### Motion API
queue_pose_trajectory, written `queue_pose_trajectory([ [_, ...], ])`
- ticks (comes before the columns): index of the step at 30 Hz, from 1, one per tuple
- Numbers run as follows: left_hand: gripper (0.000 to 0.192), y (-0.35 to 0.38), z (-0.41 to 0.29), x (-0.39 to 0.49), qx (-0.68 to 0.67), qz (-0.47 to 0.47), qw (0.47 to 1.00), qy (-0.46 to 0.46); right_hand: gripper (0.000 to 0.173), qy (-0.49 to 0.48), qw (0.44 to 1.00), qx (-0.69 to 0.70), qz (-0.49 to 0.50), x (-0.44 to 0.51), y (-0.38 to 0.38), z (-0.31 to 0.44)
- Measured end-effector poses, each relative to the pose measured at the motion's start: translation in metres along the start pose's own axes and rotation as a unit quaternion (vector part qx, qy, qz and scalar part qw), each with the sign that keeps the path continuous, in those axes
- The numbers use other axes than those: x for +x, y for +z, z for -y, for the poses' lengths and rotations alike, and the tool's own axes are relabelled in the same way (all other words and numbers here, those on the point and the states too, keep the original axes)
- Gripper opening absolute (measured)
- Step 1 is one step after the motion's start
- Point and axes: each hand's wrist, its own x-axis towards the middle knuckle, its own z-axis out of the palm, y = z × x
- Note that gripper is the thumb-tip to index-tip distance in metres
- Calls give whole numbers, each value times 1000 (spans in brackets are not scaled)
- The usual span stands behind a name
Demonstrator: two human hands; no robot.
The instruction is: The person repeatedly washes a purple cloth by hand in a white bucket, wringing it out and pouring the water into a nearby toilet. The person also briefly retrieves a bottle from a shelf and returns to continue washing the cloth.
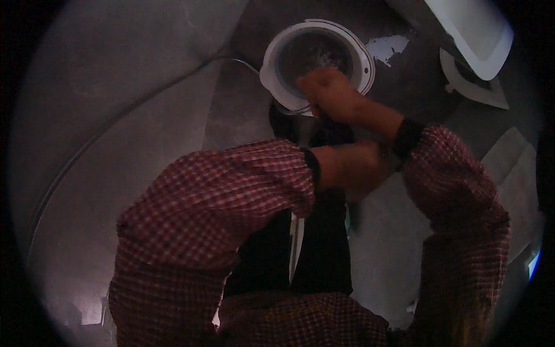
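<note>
A round white bucket [269,65] with water in it stands on the dark floor in front of me, and the water's surface is ruffled. My right hand [331,93] is over the bucket's near right rim, its fingers curled; whether something is inside them is hidden. A thin grey curved strip, perhaps the bucket's handle, runs along the near rim towards these fingers. Closer to my body, my left hand [364,169] is blurred and lies below my right wrist, near the dark cuff [408,136]. What it holds, if anything, cannot be made out.
A grey flexible hose [130,121] curves across the floor from the left to the bucket. At upper right are a white panel-like object [481,41] and a pale curved piece [470,84] beneath it. A bright wet-looking patch [388,48] lies beside the bucket. The light is dim.
</note>
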Motion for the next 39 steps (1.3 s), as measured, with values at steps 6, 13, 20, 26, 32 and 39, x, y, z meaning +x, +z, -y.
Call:
queue_pose_trajectory([
  [6, 41, 49, 16, -21, -196, 185, 951, -152, 28, -220, 919, -304, -124, 25, 26, -46],
  [13, 38, 41, 38, -44, -153, -28, 979, -132, 25, -81, 901, -359, -230, 48, 20, -72],
  [20, 69, -1, 55, -76, -329, 21, 773, -543, 31, 95, 895, 244, -362, -15, -1, -74],
  [26, 63, 26, 90, -74, -512, 25, 633, -580, 54, 72, 804, 358, -469, -22, -9, -140],
  [32, 53, 62, 137, -93, -537, -31, 492, -684, 60, 126, 908, 243, -317, 17, 6, -235],
  [39, 48, 91, 143, -85, -557, -90, 513, -647, 23, 101, 827, 370, -412, 28, 36, -224],
])
